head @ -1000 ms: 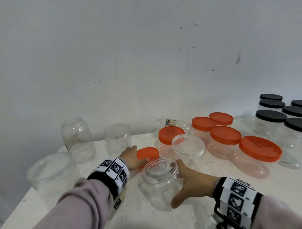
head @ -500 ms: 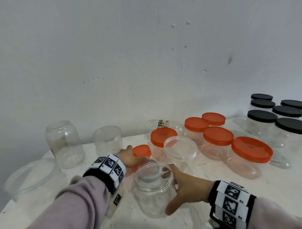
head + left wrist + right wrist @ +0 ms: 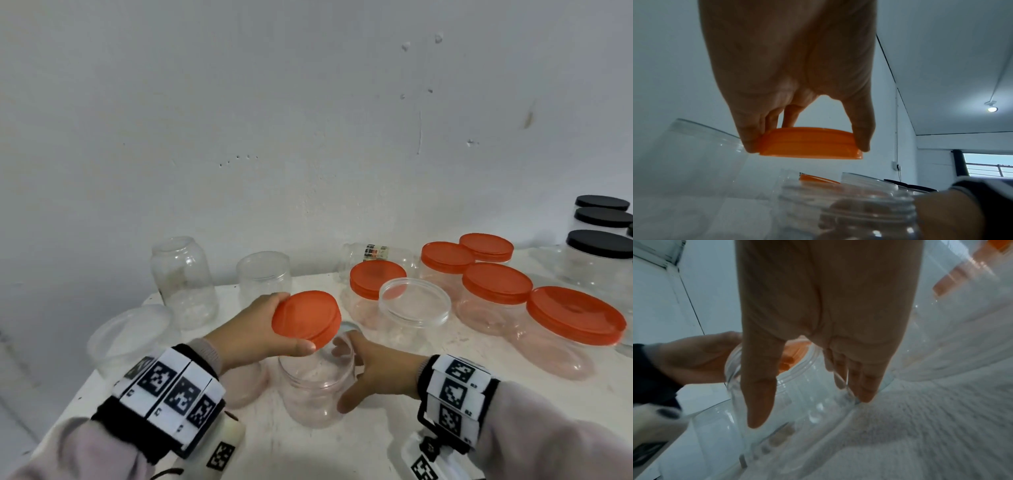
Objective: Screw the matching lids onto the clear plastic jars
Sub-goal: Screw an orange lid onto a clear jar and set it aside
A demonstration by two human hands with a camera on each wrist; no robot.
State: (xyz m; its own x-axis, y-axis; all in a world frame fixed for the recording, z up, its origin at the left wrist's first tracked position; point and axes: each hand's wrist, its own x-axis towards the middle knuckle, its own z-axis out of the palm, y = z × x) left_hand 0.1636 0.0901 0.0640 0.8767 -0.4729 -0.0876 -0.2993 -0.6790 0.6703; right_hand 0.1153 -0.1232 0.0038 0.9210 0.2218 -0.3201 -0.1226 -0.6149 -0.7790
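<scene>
Round orange plastic lid (image 3: 306, 318) pinched by the rim in left hand (image 3: 253, 329), tilted just above and left of the open clear plastic jar (image 3: 317, 383), upright on bench (image 3: 376, 442), gripped by right hand (image 3: 380, 368).

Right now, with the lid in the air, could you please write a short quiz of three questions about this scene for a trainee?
1. True or false: the orange lid is already screwed onto the open clear jar.
2. Which hand steadies that jar? A) left hand B) right hand
3. Fill in: the jars at the far right have ___ lids.

Key: 1 false; 2 B; 3 black.
</scene>
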